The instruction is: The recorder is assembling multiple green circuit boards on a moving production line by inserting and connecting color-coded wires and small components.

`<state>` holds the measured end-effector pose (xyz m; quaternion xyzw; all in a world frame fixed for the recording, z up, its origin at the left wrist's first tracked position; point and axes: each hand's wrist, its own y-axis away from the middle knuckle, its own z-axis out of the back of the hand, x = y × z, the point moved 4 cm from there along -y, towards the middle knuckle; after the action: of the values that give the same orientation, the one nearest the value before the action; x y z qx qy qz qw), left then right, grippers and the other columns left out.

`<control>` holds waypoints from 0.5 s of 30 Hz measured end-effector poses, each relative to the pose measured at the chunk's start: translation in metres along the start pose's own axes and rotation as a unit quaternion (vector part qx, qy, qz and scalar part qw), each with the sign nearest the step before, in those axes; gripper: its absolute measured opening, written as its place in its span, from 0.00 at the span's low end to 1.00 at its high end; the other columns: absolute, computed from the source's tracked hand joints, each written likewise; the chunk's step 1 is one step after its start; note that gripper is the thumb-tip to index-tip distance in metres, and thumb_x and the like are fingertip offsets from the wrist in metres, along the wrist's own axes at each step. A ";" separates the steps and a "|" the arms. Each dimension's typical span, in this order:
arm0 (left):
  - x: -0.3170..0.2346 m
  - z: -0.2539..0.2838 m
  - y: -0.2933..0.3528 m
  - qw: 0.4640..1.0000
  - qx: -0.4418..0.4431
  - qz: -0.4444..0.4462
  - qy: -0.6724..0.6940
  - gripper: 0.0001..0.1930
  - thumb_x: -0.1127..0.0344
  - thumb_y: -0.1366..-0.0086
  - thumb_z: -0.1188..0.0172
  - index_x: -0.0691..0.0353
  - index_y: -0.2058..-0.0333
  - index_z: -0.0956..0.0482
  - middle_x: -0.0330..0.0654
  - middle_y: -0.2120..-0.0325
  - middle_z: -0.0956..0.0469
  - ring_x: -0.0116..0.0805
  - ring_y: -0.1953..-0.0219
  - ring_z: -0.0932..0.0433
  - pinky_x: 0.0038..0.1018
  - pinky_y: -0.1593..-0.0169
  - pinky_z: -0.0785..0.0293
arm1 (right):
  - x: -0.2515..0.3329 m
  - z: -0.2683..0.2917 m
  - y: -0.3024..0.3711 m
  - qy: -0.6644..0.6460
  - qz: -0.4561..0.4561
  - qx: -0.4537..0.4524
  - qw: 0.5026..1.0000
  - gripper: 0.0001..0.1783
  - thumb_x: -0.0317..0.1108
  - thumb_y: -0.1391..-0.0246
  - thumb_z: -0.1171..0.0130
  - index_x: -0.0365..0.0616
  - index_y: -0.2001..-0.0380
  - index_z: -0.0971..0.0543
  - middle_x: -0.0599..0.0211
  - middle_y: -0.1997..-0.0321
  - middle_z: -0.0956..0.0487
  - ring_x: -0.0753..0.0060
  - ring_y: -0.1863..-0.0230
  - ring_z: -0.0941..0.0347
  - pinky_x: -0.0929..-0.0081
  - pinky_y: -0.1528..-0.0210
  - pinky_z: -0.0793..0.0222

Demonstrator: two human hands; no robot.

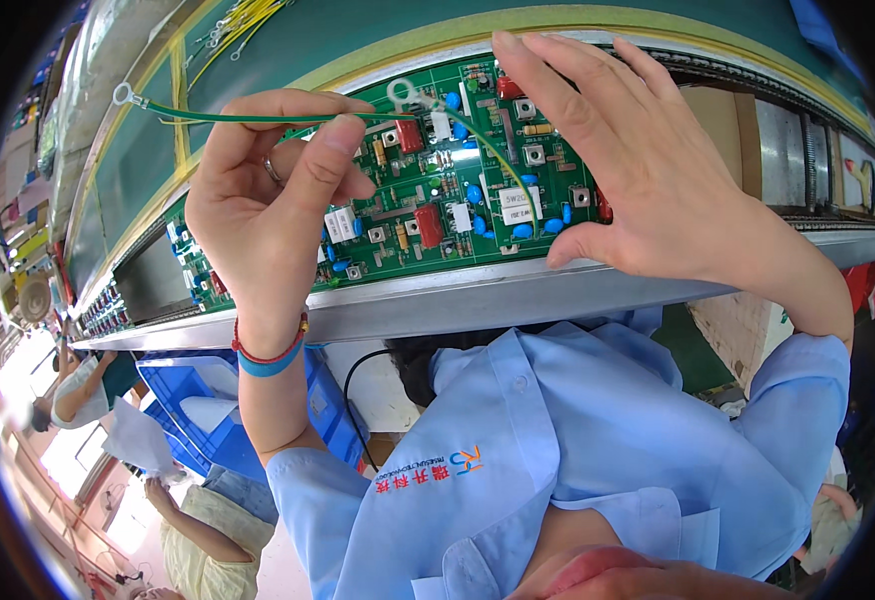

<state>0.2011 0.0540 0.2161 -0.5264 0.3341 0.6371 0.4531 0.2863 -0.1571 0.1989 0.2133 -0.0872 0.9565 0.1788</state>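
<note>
Head view showed a green bench (358, 40) behind a metal rail (438, 297), with a component-filled circuit board (388, 205) lying along the rail's far side. A right hand (648, 170) arched over the board's right part, its fingers spread wide and holding nothing. A left hand (258, 200) pinched a green wire (198, 117) between thumb and fingers above the board's left part. Between the hands slanted a second wire (491, 147), tipped with a ring terminal (403, 103).
</note>
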 end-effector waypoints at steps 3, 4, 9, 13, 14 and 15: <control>0.003 0.006 0.004 1.000 0.002 -0.009 0.010 0.08 0.78 0.39 0.38 0.71 0.61 0.25 0.46 0.64 0.18 0.23 0.77 0.22 0.16 0.72 0.24 | 0.003 0.002 -0.001 0.036 -0.009 -0.002 0.999 0.72 0.39 0.78 0.22 0.52 0.29 0.54 0.58 0.33 0.42 0.51 0.33 0.44 0.47 0.31 0.54; 0.004 0.009 0.006 1.000 0.002 -0.010 0.009 0.08 0.78 0.39 0.38 0.70 0.61 0.25 0.46 0.65 0.18 0.22 0.77 0.22 0.16 0.72 0.24 | 0.004 0.002 -0.002 0.051 -0.011 0.000 0.999 0.71 0.38 0.77 0.22 0.52 0.29 0.54 0.58 0.33 0.42 0.51 0.33 0.44 0.47 0.31 0.54; 0.008 0.023 0.016 1.000 -0.013 -0.012 0.013 0.09 0.78 0.39 0.38 0.70 0.60 0.25 0.46 0.65 0.18 0.23 0.77 0.22 0.16 0.72 0.25 | 0.013 0.003 -0.006 0.066 -0.010 0.010 0.998 0.70 0.37 0.74 0.22 0.50 0.29 0.55 0.55 0.36 0.41 0.49 0.34 0.44 0.47 0.31 0.54; 0.010 0.030 0.019 0.999 -0.036 -0.003 0.021 0.09 0.78 0.39 0.38 0.70 0.60 0.25 0.45 0.65 0.18 0.23 0.77 0.22 0.15 0.73 0.27 | 0.011 0.002 -0.005 0.092 -0.025 0.018 0.995 0.68 0.38 0.71 0.23 0.47 0.29 0.55 0.52 0.38 0.39 0.47 0.36 0.43 0.46 0.32 0.54; 0.012 0.032 0.021 0.999 -0.042 0.012 0.014 0.09 0.78 0.39 0.38 0.69 0.60 0.25 0.45 0.66 0.18 0.22 0.77 0.22 0.15 0.73 0.28 | 0.011 0.003 -0.005 0.103 -0.026 0.014 0.994 0.68 0.38 0.71 0.23 0.47 0.29 0.55 0.52 0.38 0.39 0.47 0.36 0.43 0.46 0.32 0.54; 0.011 0.034 0.019 0.999 -0.041 0.001 0.020 0.09 0.78 0.39 0.38 0.69 0.60 0.25 0.45 0.66 0.18 0.22 0.77 0.22 0.15 0.73 0.28 | 0.011 0.005 -0.005 0.103 -0.025 0.012 0.994 0.67 0.39 0.70 0.24 0.46 0.29 0.55 0.52 0.39 0.39 0.47 0.36 0.42 0.46 0.32 0.54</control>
<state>0.1703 0.0806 0.2117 -0.5570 0.3176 0.6396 0.4240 0.2810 -0.1504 0.2091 0.1173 -0.0518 0.9696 0.2084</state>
